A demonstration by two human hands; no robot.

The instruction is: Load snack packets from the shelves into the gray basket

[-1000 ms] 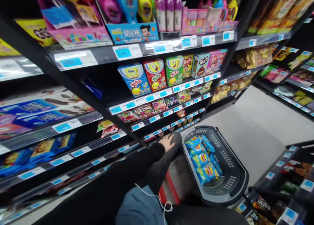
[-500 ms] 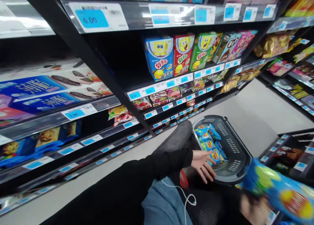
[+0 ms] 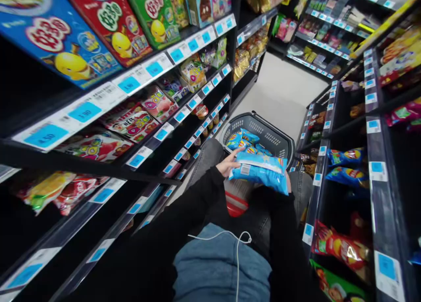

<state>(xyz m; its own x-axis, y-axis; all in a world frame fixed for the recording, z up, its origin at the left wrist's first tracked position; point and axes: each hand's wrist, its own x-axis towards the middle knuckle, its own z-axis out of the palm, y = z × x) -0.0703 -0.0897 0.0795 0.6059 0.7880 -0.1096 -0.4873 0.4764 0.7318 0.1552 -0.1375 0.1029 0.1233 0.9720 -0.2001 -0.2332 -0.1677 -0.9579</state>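
Observation:
A blue bag of potato chips [image 3: 263, 172] is stretched between my two hands, its seam and barcode side facing up. My left hand [image 3: 227, 163] grips the bag's left end, with fingers along its upper edge. At the right end, my right hand [image 3: 288, 182] holds the bag, mostly hidden behind it. Just beyond the bag stands a dark grey shopping basket [image 3: 285, 139] on the floor. Several blue chip bags [image 3: 247, 137] lie inside it, partly covered by the one I hold.
Shelves with snack boxes [image 3: 98, 25] and price tags rise close on my left. On the right, a shelf unit holds blue chip bags [image 3: 347, 156] and red bags [image 3: 342, 247]. Pale floor [image 3: 276, 89] stretches beyond the basket. My knees flank the basket's near side.
My right hand has brought the chip bag from the far right to in front of me. My left hand, open before, now grips its left end. The view has turned right.

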